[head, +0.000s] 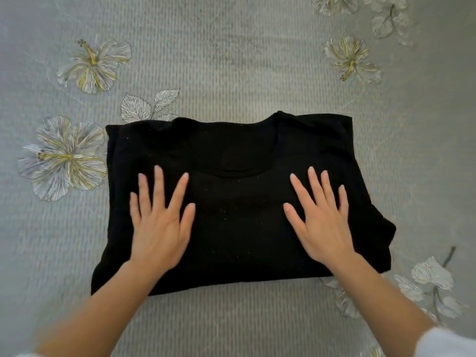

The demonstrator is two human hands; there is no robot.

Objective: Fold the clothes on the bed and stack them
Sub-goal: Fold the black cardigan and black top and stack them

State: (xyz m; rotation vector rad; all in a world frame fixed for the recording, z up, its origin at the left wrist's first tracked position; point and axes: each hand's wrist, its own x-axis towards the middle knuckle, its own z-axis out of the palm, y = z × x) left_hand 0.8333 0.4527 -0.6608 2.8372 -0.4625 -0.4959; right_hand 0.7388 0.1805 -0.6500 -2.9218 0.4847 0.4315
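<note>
On a grey floral bedspread [231, 60], a folded black top [237, 155] is being pressed under the left hand [159, 228] and right hand [322, 228], both spread flat, where sliding palms could rumple its layers.

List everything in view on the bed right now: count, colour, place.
black top: one, black, folded, middle of the bedspread, neckline on the far side
bedspread: one, grey, ribbed, under the top and filling the view
printed flowers: several, white and yellow, on the bedspread to the left and right of the top
sleeve: one, white, bottom right corner
left hand: one, flat on the top's left half, fingers spread
right hand: one, flat on the top's right half, fingers spread
</note>
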